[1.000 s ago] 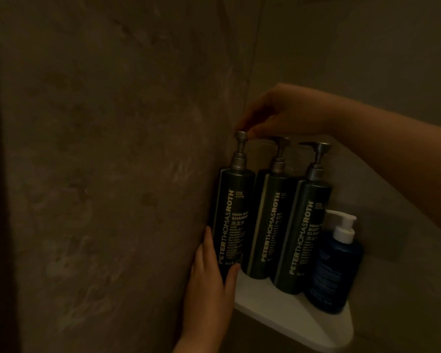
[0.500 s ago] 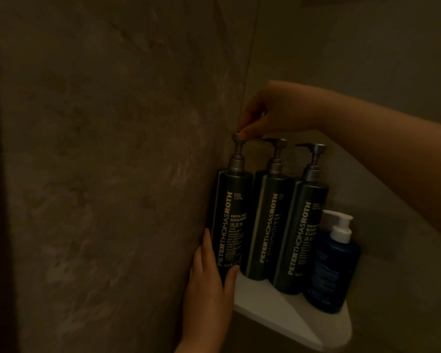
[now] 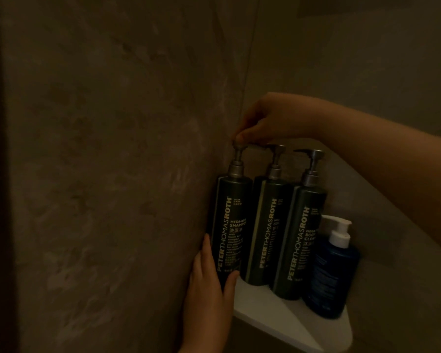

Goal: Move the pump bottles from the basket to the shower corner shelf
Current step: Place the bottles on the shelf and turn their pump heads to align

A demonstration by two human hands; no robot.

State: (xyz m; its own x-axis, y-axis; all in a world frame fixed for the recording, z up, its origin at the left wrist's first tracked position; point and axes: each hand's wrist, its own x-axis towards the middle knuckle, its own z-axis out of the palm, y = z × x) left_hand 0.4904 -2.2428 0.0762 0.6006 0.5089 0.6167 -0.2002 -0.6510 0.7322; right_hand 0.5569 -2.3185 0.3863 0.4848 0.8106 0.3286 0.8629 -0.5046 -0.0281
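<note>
Three tall dark green pump bottles stand in a row on the white corner shelf [image 3: 285, 324]. The shampoo bottle [image 3: 231, 225] is leftmost, against the wall; a middle bottle [image 3: 267, 233] and a body cleanser bottle [image 3: 299, 240] stand beside it. My left hand [image 3: 209, 289] wraps the shampoo bottle's base from the left. My right hand [image 3: 270, 121] reaches over the row and pinches that bottle's pump head between its fingertips. No basket is in view.
A shorter blue bottle with a white pump [image 3: 331, 271] stands at the shelf's right end, touching the cleanser bottle. Stone walls meet in a corner behind the bottles. The scene is dim.
The view has shifted slightly; both hands keep their hold on the shampoo bottle. My right fingertips stay on its pump head, turned only a little.
</note>
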